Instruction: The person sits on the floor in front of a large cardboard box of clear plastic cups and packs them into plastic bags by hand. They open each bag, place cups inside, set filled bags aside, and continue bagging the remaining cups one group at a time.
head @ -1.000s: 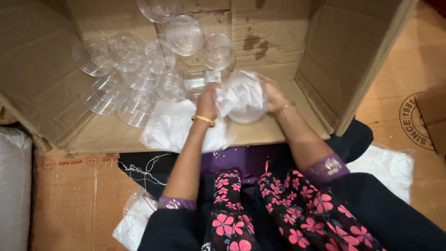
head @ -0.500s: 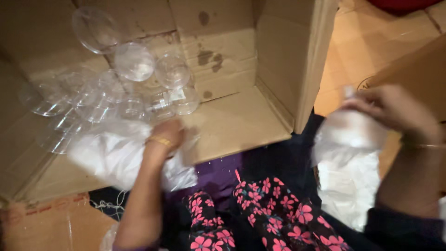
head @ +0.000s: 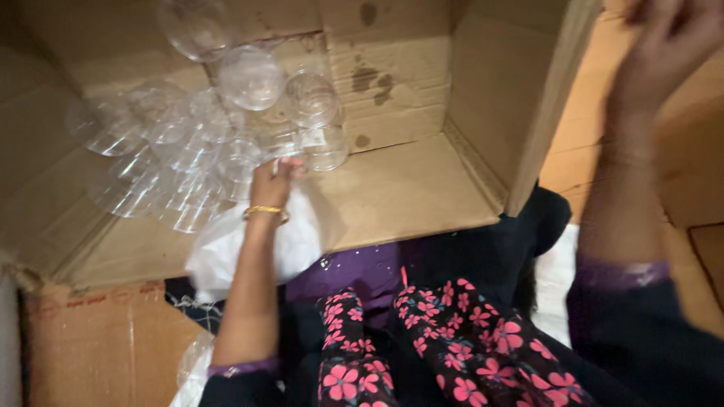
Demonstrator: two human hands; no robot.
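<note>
Head view showed a cardboard box point(head: 407, 188) lying open on its side, white paper point(head: 249, 249) spread under your wrist. A heap of clear glasses point(head: 188, 143) lay just beyond and left of your fingertips. Your left hand point(head: 273, 183) reached in, fingers loosely curled at the nearest glass, grasp unclear. Your right hand point(head: 664, 45) was raised outside the box, blurred, fingers unreadable.

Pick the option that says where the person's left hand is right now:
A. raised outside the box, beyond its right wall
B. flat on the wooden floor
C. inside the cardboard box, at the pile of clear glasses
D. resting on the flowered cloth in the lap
C: the left hand, with a gold bangle at the wrist, reaches into the cardboard box and meets the clear glasses, above white wrapping paper.
</note>
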